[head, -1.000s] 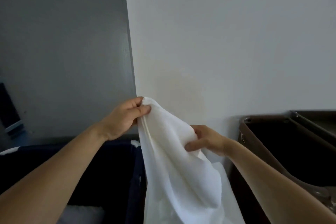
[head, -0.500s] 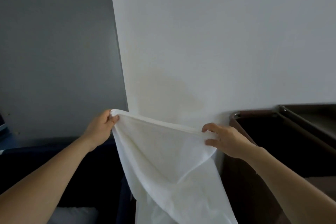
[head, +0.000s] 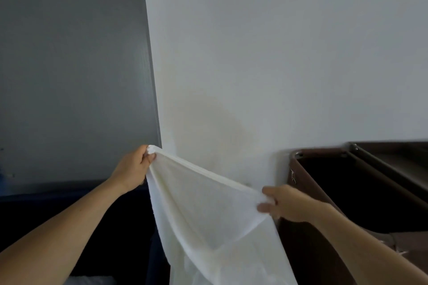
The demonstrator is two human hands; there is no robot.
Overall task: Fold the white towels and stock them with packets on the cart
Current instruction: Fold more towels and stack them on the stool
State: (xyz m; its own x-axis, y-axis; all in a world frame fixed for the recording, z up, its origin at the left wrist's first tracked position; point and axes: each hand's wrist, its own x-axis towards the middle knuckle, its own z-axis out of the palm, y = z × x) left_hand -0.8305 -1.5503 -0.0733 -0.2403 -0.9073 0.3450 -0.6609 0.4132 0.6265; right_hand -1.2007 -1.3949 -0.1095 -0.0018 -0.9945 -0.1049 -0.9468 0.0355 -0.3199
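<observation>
Left hand (head: 134, 169): is pinching one top corner of the towel (head: 208, 220), with the thumb and curled fingers closing tight on a small bunch of cloth; it is holding this corner higher than the other end.
Right hand (head: 286, 203): is gripping the top hem at the opposite end, with the fingers curling round the edge of the cloth and the thumb lying on the near side; it is sitting lower and nearer the camera than the left.
Towel: is hanging in the air between the two hands, in front of the white wall (head: 278, 53); its top hem is stretching taut in a slanting line from upper left down to lower right, and the rest is draping down in loose folds and running off the bottom edge of the view.
Cart (head: 324, 152): is standing to the right of the towel against the white wall, brown, with a dark open compartment; the right forearm is reaching across its near side.
Hamper (head: 125, 227): is standing to the left of the towel, dark blue, below the left forearm.
White cloth (head: 92, 279): is showing faintly at the bottom edge, inside the hamper.
Grey wall (head: 69, 76): is filling the upper left, meeting the white wall at a corner just above the left hand.
</observation>
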